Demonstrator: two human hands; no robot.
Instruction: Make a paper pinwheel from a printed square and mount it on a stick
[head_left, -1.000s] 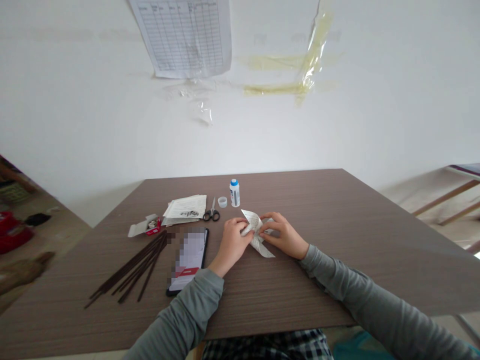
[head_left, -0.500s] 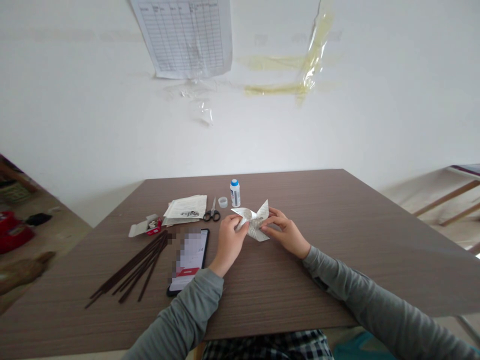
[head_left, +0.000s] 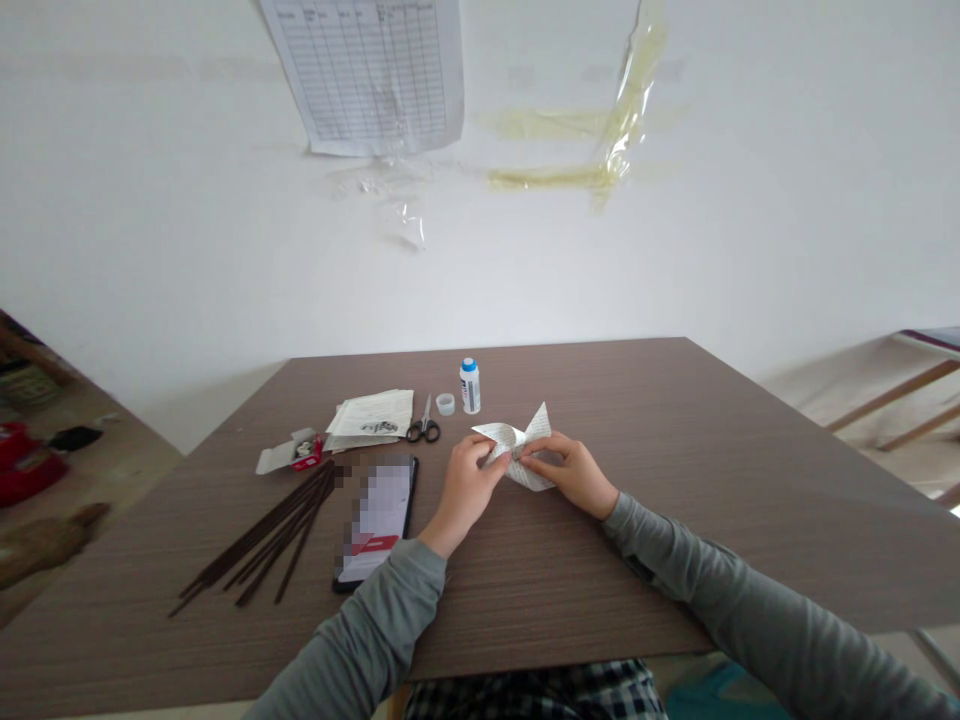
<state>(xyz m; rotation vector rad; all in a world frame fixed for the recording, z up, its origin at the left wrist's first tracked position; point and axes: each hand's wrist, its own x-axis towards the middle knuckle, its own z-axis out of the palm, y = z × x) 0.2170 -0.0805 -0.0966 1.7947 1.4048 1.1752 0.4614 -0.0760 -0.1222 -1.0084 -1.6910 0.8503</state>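
A printed paper folded into a pinwheel-like shape [head_left: 534, 432], with pointed corners sticking out, is held above the table between both hands. My left hand [head_left: 471, 487] pinches its left side between thumb and fingers. My right hand [head_left: 581, 475] grips its right side, thumb and fingertips closed near the paper's middle. The two thumbs are close together at the centre, and the fingers cover part of the folds. Just behind the paper stands a white glue bottle [head_left: 470, 388] with a blue top.
Left of the bottle are a translucent cap [head_left: 445, 404], scissors [head_left: 424, 428] and a stack of printed paper [head_left: 371, 420]. Nearer lie an open red box [head_left: 306, 458], several dark brown strips [head_left: 262, 535] and a phone [head_left: 375, 525] on the brown table [head_left: 712, 450].
Both hands have come closer together, the left one shifting rightward. The paper has moved slightly right and down, still held on both sides.
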